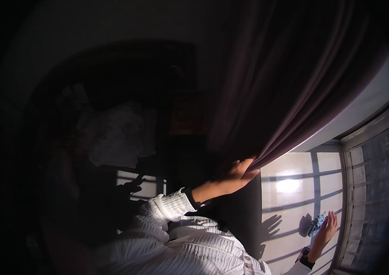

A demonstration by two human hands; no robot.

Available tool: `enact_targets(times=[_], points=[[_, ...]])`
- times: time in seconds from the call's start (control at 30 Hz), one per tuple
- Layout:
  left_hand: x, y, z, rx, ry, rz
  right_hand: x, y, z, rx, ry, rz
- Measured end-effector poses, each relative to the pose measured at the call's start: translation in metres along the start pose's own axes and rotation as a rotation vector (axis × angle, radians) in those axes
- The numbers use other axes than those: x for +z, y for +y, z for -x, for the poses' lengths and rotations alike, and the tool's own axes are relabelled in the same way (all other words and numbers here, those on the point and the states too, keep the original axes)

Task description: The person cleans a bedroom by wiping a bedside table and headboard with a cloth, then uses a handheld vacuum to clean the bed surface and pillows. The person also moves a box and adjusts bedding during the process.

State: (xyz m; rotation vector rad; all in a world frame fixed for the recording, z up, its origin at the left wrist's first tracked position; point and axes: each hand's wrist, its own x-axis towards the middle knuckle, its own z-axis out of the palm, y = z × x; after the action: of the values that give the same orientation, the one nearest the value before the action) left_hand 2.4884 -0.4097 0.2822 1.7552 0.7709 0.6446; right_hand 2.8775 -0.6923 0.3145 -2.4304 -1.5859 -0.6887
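My left hand (239,173) grips the edge of a dark purple curtain (294,113), fingers folded around the gathered fabric. The curtain stretches from the hand up toward the upper right. Over a sunlit white window sill (294,202), my right hand (327,227) is held with its fingers extended. Beside its palm in the view, a small blue-and-white knitted-looking object (316,225) sits at the sill and casts its own shadow. The hand's shadow falls well apart from it, fingers spread. Dark bands circle both wrists.
A framed window (369,192) with bars runs along the right. To the left, deep shadow hides most things; a crumpled pale cloth or bag (118,134) shows faintly there. A dim brownish box-like shape (188,115) is beside it. My white jacket (197,251) fills the bottom.
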Motion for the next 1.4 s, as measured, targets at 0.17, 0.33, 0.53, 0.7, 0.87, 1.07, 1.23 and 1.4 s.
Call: enact_targets(times=[0.17, 0.33, 0.53, 0.7, 0.87, 1.07, 1.23, 1.4], points=[[0.000, -0.041, 0.049, 0.175, 0.501, -0.199, 0.033, -0.155, -0.015, 0.210, -0.201, -0.785], [-0.022, -0.039, 0.070, 0.740, 0.512, -0.389, 0.080, -0.346, -0.019, -0.009, -0.771, -1.662], [-0.111, -0.140, 0.165, 0.451, 0.561, -0.588, 0.064, -0.542, -0.003, 0.150, -1.833, -2.067], [-0.173, -0.212, 0.274, -0.061, 0.818, -0.552, 0.060, -0.625, 0.017, -0.182, -2.134, -1.728], [-0.157, -0.294, 0.273, -0.364, 1.075, 0.079, 0.146, -0.707, 0.021, -0.788, -1.849, -1.578], [-0.163, -0.454, 0.295, -0.539, 1.572, 1.087, 0.223, -0.846, -0.019, -1.610, -0.929, -1.098], [-0.224, -0.533, 0.282, -0.871, 1.888, 1.002, 0.263, -0.954, -0.018, -1.923, -0.675, -0.797], [-0.261, -0.559, 0.283, -0.832, 2.105, 1.112, 0.305, -1.012, 0.001, -1.960, -0.417, -0.652]])
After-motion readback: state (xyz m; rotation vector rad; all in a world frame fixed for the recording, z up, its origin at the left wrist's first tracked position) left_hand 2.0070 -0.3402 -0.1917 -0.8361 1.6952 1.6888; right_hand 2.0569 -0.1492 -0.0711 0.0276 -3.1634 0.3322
